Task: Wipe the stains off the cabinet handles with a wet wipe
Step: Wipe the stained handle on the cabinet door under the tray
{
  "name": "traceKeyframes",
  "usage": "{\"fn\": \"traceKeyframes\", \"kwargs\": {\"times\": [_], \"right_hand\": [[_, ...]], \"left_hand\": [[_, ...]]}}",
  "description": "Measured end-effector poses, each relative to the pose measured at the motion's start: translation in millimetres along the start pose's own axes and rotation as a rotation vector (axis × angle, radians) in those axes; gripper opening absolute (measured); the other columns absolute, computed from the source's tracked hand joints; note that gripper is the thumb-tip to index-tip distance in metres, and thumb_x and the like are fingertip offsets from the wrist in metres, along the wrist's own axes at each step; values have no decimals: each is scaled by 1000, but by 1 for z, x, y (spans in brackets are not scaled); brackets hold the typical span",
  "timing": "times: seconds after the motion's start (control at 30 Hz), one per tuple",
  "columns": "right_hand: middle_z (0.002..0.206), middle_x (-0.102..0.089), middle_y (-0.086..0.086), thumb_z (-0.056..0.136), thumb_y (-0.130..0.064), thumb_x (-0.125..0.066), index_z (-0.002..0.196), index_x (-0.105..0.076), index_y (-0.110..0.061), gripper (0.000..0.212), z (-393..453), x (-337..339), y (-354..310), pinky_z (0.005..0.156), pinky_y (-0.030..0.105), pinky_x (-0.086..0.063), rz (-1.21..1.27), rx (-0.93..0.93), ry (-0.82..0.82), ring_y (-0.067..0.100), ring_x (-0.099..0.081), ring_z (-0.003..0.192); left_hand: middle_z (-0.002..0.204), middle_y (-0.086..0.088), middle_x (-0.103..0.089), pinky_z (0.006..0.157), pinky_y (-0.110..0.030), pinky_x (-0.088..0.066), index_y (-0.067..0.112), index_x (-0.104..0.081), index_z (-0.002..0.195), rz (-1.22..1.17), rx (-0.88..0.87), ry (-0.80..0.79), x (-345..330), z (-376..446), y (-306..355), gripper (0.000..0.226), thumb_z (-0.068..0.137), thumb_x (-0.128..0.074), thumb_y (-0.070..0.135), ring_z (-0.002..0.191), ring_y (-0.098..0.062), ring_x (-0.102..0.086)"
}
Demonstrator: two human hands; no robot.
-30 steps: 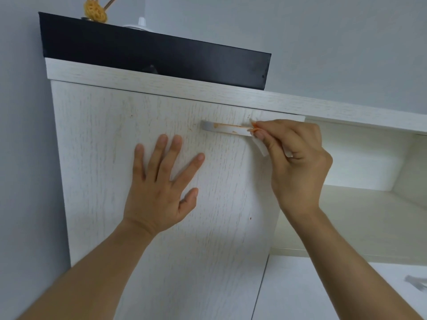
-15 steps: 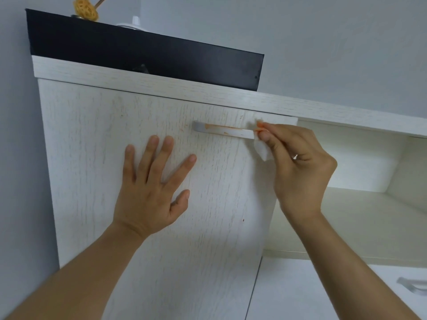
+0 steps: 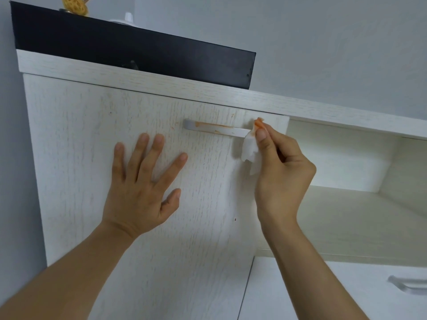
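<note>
A silver bar handle (image 3: 216, 130) crosses the upper part of a white wood-grain cabinet door (image 3: 92, 139). Orange stains streak the handle's top and left half. My right hand (image 3: 280, 179) pinches a white wet wipe (image 3: 249, 150) at the handle's right end; the wipe's top corner is smeared orange. My left hand (image 3: 144, 188) lies flat on the door with its fingers spread, below and left of the handle.
A black box (image 3: 138, 49) sits on the cabinet top with a yellow ornament (image 3: 74, 4) behind it. Right of the door is an open shelf (image 3: 360, 218). Below it a drawer carries a second silver handle (image 3: 407, 285). A grey wall borders the cabinet's left side.
My right hand has slid the wipe rightwards along the handle to its right end. More of the handle shows, and the wipe now hangs below my fingers. The left hand stays pressed flat.
</note>
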State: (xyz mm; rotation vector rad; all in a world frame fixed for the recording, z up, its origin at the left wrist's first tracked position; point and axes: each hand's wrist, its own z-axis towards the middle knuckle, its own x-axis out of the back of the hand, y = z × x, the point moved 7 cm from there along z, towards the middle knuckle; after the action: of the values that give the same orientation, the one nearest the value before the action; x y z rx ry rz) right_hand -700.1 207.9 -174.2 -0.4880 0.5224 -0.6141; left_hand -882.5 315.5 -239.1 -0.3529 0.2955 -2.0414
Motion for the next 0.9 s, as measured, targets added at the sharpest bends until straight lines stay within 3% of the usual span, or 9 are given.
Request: {"fn": "traceKeyframes", "kwargs": {"times": [0.27, 0.43, 0.67, 0.9], "right_hand": [[103, -69, -14, 93, -17, -60, 102, -71, -25, 17, -1, -1, -2, 92, 10, -45, -103, -9, -31, -7, -61, 100], [98, -69, -12, 87, -18, -68, 95, -74, -25, 12, 0, -4, -8, 89, 13, -47, -79, 0, -25, -5, -62, 95], [89, -68, -2, 80, -7, -74, 98, -73, -12, 18, -14, -15, -42, 80, 11, -47, -353, 521, -98, 11, -61, 87], [85, -70, -1, 81, -13, -74, 94, -75, -10, 14, -12, -23, -48, 77, 7, -38, -554, 817, -142, 13, -53, 82]], "left_hand": [[150, -23, -18, 110, -63, -13, 21, -14, 151, 3, -2, -7, 0, -1, 0, 63, 96, -31, 44, 139, -42, -17], [150, -23, -18, 110, -64, -14, 19, -19, 150, 4, 0, -8, -1, -1, 0, 61, 96, -32, 44, 139, -42, -18], [149, -23, -19, 110, -63, -14, 19, -21, 148, 7, 3, -10, 1, 0, 0, 60, 95, -33, 44, 139, -42, -18], [150, -22, -20, 111, -62, -12, 20, -22, 148, 6, 4, -14, -1, 0, 0, 58, 96, -30, 45, 139, -41, -19]]}}
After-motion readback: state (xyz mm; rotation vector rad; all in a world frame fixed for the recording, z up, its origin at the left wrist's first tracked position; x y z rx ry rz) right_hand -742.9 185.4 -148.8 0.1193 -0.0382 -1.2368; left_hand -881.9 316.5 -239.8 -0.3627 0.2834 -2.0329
